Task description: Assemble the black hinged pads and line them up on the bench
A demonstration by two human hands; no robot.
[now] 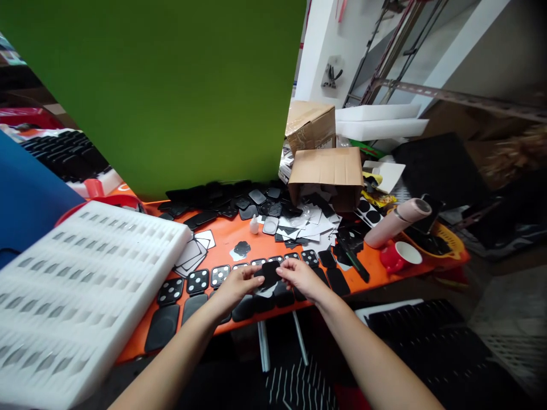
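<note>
Between both hands, a thin black square pad (269,275) with rounded corners is held over the row of pieces. My left hand (243,285) pinches its left edge between thumb and fingers. At the opposite edge, my right hand (299,275) grips it with the fingertips. Beneath and around them runs a row of opened black square cases, their upper halves carrying white dots, such as one dotted half (198,281) on the left. Plain black lower halves (162,327) lie along the near table edge. Part of the row is hidden by my hands.
A white foam tray (123,228) with slots stands left on the orange table (213,228). Black pieces (252,199) and white paper sheets (316,222) are heaped behind. A cardboard box (327,165), red mug (399,257) and pink bottle (395,222) stand right.
</note>
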